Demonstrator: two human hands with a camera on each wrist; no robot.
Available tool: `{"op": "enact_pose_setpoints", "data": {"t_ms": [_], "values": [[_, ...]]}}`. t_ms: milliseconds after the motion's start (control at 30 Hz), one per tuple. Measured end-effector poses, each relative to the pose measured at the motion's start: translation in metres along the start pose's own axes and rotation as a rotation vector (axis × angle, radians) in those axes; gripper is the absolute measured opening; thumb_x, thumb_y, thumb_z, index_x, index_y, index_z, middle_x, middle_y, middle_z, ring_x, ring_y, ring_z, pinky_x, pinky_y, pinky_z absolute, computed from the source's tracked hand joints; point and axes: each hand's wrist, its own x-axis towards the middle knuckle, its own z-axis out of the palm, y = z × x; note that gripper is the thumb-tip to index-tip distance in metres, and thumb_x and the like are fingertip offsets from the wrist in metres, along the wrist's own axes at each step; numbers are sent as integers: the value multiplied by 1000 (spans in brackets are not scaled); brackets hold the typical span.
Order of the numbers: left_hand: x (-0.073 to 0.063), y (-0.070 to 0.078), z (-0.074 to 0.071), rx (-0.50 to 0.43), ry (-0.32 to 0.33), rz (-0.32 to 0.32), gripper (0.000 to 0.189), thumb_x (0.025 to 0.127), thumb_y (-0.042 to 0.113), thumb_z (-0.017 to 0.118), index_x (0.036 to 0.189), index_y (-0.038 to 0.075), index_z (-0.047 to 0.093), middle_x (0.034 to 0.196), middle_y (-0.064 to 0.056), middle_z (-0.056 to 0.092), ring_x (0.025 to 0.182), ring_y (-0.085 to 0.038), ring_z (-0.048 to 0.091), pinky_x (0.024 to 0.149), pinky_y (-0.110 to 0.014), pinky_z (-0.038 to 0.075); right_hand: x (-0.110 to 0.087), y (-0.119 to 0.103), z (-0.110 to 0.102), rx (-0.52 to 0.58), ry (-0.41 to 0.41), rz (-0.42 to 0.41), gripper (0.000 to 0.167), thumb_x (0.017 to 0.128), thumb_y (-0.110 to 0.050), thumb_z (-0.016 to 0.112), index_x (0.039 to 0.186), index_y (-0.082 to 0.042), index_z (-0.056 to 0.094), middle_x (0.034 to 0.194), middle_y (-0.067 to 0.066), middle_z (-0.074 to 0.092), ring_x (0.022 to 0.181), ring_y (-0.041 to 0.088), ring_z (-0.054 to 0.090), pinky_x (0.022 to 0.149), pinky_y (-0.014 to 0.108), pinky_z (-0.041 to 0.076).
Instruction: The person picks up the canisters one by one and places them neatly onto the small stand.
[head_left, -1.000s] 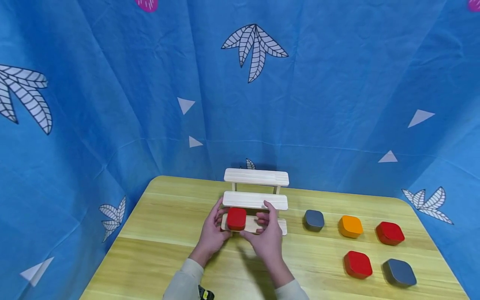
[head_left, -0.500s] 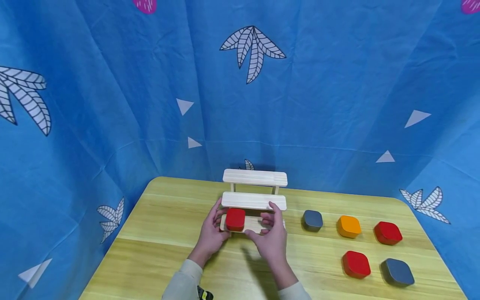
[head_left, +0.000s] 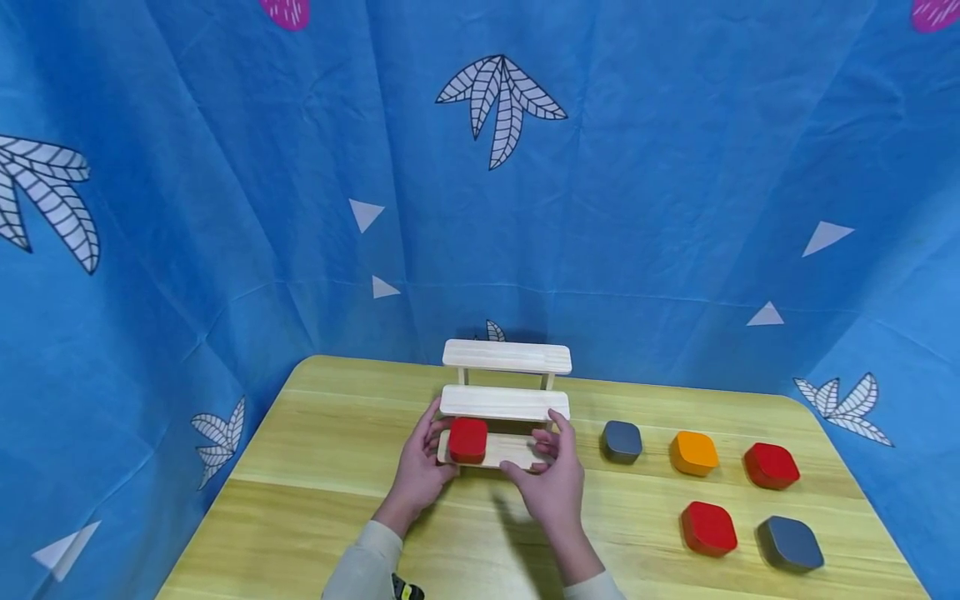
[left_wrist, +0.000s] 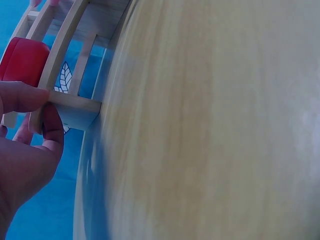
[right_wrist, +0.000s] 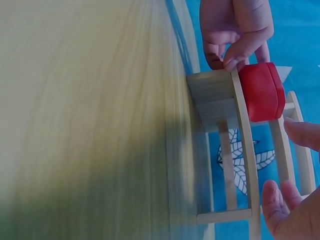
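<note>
A three-tier wooden display rack (head_left: 507,358) stands at the back middle of the table. On the left part of its lowest board sits a rounded red block (head_left: 468,440). My left hand (head_left: 420,467) pinches the left end of that lowest board between thumb and fingers, as the left wrist view shows at the rack's corner (left_wrist: 75,107). Beside the right end of the same board is my right hand (head_left: 558,492), thumb and fingers spread apart and holding nothing. In the right wrist view, its fingertips (right_wrist: 272,192) lie close to the rack, apart from the red block (right_wrist: 260,92).
Right of the rack, a small grey-blue block (head_left: 622,442), an orange block (head_left: 693,453) and a red block (head_left: 772,465) form a row. Nearer are another red block (head_left: 708,529) and a larger grey-blue block (head_left: 791,543). A blue patterned curtain (head_left: 637,208) hangs behind the table.
My right hand has moved right along the lowest board, away from the red block, with its fingers spreading. My left hand keeps its hold, and the block stays put on the board.
</note>
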Motion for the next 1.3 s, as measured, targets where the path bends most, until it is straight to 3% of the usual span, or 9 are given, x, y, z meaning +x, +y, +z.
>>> {"op": "enact_pose_setpoints", "data": {"t_ms": [133, 300, 867, 1300], "values": [[5, -17, -2, -2, 10, -19, 109, 70, -31, 59, 160, 20, 24, 142, -18, 48, 121, -36, 49, 90, -36, 52, -2, 1, -2, -4, 7, 4, 101, 62, 2, 92, 148, -16, 41, 120, 13, 63, 104, 28, 63, 79, 39, 55], [6, -21, -3, -12, 16, -3, 110, 69, -31, 60, 160, 22, 26, 141, -14, 50, 120, -33, 51, 89, -33, 52, -3, 4, -4, -13, 18, 1, 100, 62, 0, 92, 147, -16, 41, 122, 13, 63, 105, 28, 61, 79, 39, 55], [5, -20, -3, -18, 13, -26, 112, 70, -30, 60, 159, 29, 27, 142, -9, 50, 122, -31, 50, 89, -35, 53, 2, 10, -15, -18, 81, 2, 98, 63, 1, 92, 146, -14, 42, 120, 14, 63, 102, 26, 60, 77, 41, 55], [4, -18, -3, -12, 12, -28, 110, 70, -29, 62, 159, 26, 27, 141, -10, 50, 120, -31, 49, 89, -35, 53, 6, 13, -24, -22, 130, -1, 95, 65, -3, 92, 146, -13, 43, 120, 15, 63, 102, 27, 59, 75, 32, 54]]}}
